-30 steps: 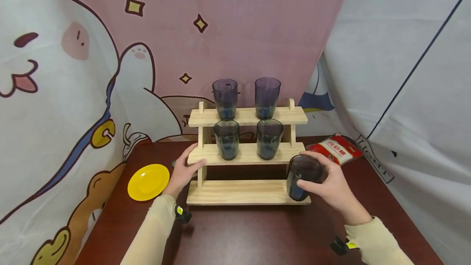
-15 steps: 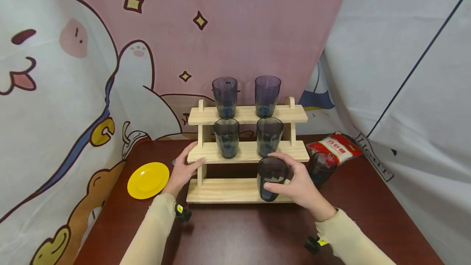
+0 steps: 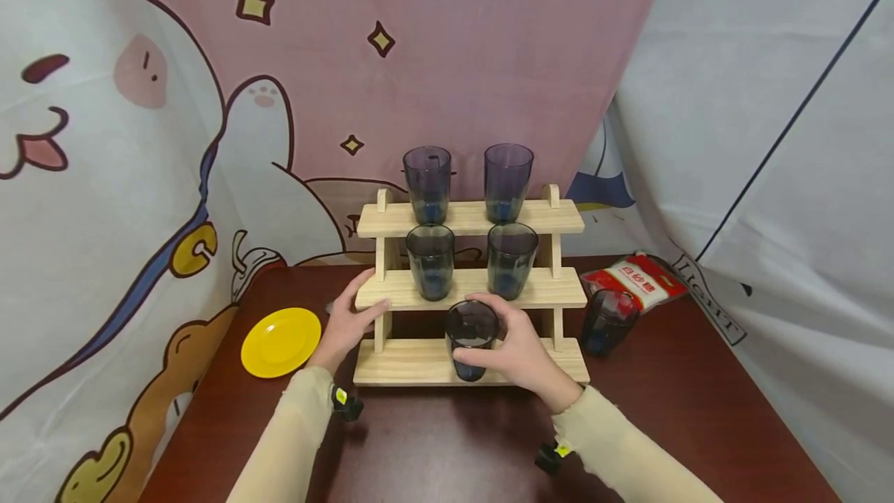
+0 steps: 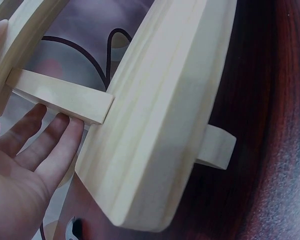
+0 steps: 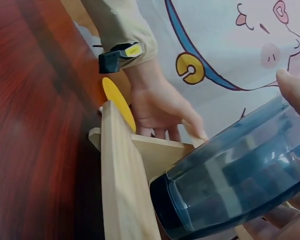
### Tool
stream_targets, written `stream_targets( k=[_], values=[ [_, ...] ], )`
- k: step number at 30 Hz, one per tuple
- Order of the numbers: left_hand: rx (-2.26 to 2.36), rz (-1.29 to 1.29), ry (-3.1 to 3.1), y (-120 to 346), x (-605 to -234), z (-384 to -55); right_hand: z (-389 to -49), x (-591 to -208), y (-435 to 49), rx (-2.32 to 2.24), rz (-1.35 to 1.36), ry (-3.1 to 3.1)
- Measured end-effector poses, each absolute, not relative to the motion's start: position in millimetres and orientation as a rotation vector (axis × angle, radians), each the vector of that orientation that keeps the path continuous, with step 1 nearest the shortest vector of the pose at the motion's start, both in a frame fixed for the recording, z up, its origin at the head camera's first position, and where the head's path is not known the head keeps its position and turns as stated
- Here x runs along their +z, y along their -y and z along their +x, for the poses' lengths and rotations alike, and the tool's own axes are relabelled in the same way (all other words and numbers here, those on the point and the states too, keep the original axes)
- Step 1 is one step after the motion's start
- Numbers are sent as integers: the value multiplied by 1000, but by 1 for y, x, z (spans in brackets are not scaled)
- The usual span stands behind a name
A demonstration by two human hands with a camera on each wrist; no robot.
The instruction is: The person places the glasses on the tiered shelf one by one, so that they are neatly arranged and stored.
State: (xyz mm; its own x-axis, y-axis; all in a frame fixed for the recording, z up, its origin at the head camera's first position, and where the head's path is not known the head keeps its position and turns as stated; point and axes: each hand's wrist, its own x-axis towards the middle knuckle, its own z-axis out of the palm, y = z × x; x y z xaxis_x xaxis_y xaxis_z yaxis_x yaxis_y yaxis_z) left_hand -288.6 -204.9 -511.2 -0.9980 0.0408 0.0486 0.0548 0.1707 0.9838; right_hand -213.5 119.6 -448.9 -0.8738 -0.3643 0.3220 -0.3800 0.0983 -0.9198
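A three-tier wooden display rack stands on the table. My left hand grips its left end, thumb on the middle board and fingers against the side support. With thumb and fingers my right hand holds a dark tinted drinking glass at the bottom board, near its middle. Whether the glass base touches the board I cannot tell. Two glasses, a left one and a right one, stand on the middle board. The top board carries another pair, left and right.
Another dark glass stands on the table right of the rack. Behind it lies a red and white sugar bag. A yellow plate is at the left. Printed cloth hangs behind the rack.
My right hand has carried its glass leftward along the bottom board, from the right end to near the middle. The glass on the table has come into view. My left hand stays put.
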Motion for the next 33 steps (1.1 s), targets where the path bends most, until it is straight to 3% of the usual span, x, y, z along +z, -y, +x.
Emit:
stream_targets(
  k=[17,33],
  values=[
    [-2055,-94,2429,199,-478,-270,-227,-477,-92,1934,739,2373],
    [-2034,-96,2406,204,-510,-288,-229,-478,-78,1922,697,2389]
  ],
)
